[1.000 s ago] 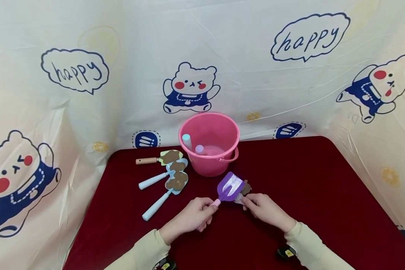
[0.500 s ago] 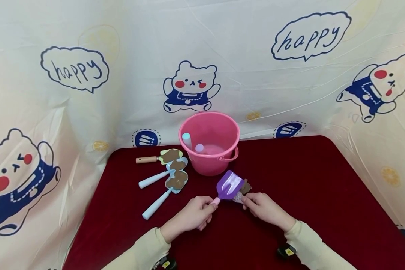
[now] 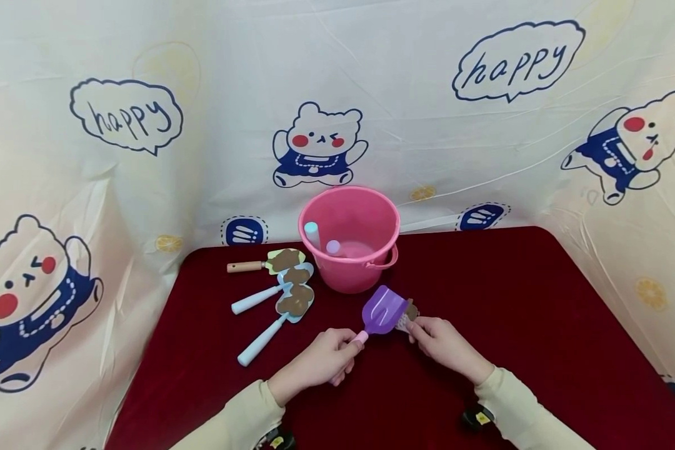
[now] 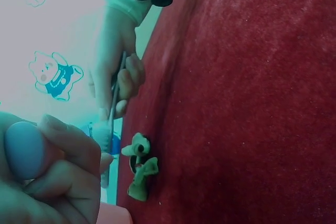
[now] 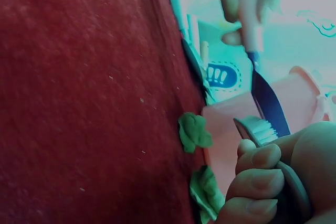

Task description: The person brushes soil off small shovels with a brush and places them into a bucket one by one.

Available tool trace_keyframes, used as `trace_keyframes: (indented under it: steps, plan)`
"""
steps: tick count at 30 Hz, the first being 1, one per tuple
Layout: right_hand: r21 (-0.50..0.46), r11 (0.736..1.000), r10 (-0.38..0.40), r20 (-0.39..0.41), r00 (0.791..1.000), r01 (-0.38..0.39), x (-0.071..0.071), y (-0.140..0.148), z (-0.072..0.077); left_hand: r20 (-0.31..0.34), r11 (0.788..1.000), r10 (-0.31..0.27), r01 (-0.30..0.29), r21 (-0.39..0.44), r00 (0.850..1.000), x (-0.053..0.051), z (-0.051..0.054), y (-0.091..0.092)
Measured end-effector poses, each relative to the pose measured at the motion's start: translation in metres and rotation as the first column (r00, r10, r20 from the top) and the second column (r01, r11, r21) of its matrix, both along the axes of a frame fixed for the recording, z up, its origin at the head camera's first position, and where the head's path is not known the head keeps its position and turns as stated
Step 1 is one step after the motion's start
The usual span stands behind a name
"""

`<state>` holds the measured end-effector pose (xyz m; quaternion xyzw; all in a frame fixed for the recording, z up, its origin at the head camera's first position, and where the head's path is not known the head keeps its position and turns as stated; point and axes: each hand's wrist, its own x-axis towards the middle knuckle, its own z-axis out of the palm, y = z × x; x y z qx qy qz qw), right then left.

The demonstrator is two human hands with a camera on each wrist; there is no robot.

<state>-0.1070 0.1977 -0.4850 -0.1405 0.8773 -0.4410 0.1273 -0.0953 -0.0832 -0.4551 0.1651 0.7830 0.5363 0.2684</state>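
My left hand (image 3: 329, 357) grips the pink handle of a purple toy shovel (image 3: 384, 309), blade pointing away from me. My right hand (image 3: 447, 345) holds a small brush (image 5: 260, 129) by its handle; its white bristles are at or close to the shovel's blade, and contact is hard to tell. Just beyond the brush lies a brown clay-like lump (image 3: 412, 309), partly covered by the blade and hand. The right wrist view shows two such lumps (image 5: 194, 131), tinted green, on the red cloth, below the raised blade and brush.
A pink bucket (image 3: 351, 275) stands behind the hands, with a light blue handle (image 3: 312, 232) and a lilac handle (image 3: 333, 247) inside. To its left lie a green trowel (image 3: 244, 267) and two light blue shovels (image 3: 261, 340), brown patches on their blades. Printed cloth (image 3: 405, 125) hangs around the table.
The brush and my right hand have shifted slightly up along the shovel's edge. The glare on the purple blade has faded, its tilt a little different. The left hand has barely moved.
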Motion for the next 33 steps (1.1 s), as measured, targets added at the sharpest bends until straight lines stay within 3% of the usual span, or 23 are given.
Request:
trace_keyframes:
  steps: [7, 16, 25, 33]
  plan:
    - [0.010, 0.997, 0.073, 0.016, 0.997, -0.073, 0.005, -0.010, -0.003, -0.019, 1.000, -0.012, 0.012, 0.000, 1.000, 0.001, 0.000, 0.003]
    - [0.008, 1.000, -0.008, -0.006, 1.000, 0.008, -0.001, -0.002, -0.001, 0.000, 1.000, -0.010, 0.010, -0.004, 1.000, 0.001, -0.002, 0.002]
    - [0.003, 0.995, 0.098, 0.024, 0.995, -0.098, 0.003, -0.005, -0.002, -0.031, 0.999, -0.013, 0.012, -0.034, 0.999, 0.001, 0.002, 0.003]
    - [0.035, 0.999, -0.006, -0.020, 1.000, 0.007, -0.001, 0.001, 0.000, -0.043, 0.998, -0.031, 0.029, -0.049, 0.999, 0.001, 0.003, 0.003]
